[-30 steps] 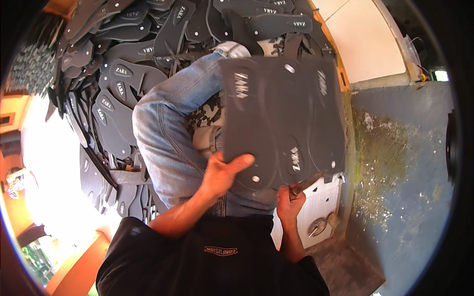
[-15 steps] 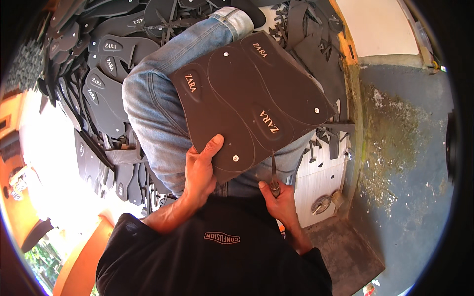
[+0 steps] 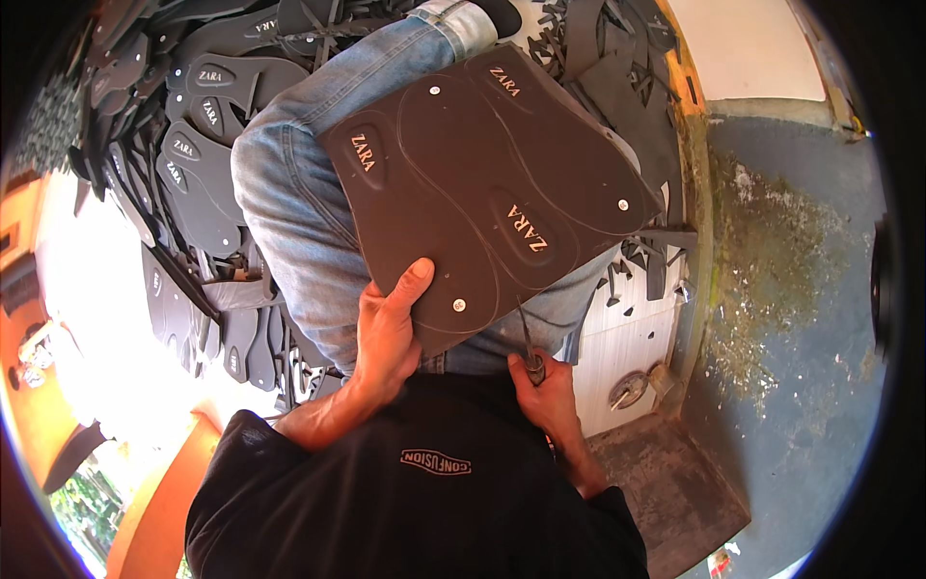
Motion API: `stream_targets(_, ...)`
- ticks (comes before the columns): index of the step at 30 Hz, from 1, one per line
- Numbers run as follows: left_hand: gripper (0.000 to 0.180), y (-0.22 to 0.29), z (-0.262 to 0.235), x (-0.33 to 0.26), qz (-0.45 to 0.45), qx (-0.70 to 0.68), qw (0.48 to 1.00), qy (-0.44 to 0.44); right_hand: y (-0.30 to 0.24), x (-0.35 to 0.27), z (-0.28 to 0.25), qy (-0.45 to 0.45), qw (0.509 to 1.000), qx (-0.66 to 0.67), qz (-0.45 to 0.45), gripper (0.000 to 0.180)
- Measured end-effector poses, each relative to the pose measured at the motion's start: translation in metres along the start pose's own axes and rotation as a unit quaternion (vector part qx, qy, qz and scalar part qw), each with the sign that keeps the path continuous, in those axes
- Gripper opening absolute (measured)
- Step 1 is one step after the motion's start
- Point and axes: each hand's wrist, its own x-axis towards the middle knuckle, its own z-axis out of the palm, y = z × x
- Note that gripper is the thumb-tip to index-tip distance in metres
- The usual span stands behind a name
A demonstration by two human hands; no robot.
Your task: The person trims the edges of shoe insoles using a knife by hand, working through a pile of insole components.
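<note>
Across my lap lies a dark foam sheet (image 3: 453,203) with curved sole outlines, pale printed lettering and small round white marks. My left hand (image 3: 388,333) grips its near left edge, thumb on top and the other fingers hidden underneath. In my right hand (image 3: 548,391) is a slim pointed knife (image 3: 527,333), its handle in my closed fingers and the blade pointing up and away from me. The tip is at the sheet's near edge; whether it touches the foam I cannot tell.
Cut-out dark foam soles (image 3: 198,183) are heaped to the left of my jeans-clad leg (image 3: 289,193). Dark offcuts (image 3: 617,68) lie beyond the sheet and on its right. A small round dish (image 3: 629,390) sits on pale tiles, near a stained grey wall (image 3: 801,289).
The sheet has shifted slightly up and left in view. The knife has swung so that its tip leans further left, near the sheet's edge. Both hands keep their grip.
</note>
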Motion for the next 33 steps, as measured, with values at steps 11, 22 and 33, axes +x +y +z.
stream_targets(11, 0.019, -0.006, -0.019, 0.007, 0.024, -0.009, 0.998, -0.064, -0.005, 0.009, 0.012, 0.001, 1.000, -0.023, 0.006, 0.027)
stream_targets(22, 0.018, -0.005, -0.029, 0.011, 0.044, -0.005, 0.994, -0.098, -0.012, 0.022, 0.022, 0.013, 0.999, -0.032, -0.035, 0.021)
stream_targets(33, 0.018, -0.010, -0.036, 0.017, 0.043, 0.009, 0.993, -0.105, -0.018, 0.042, 0.029, 0.025, 0.997, -0.026, -0.061, 0.017)
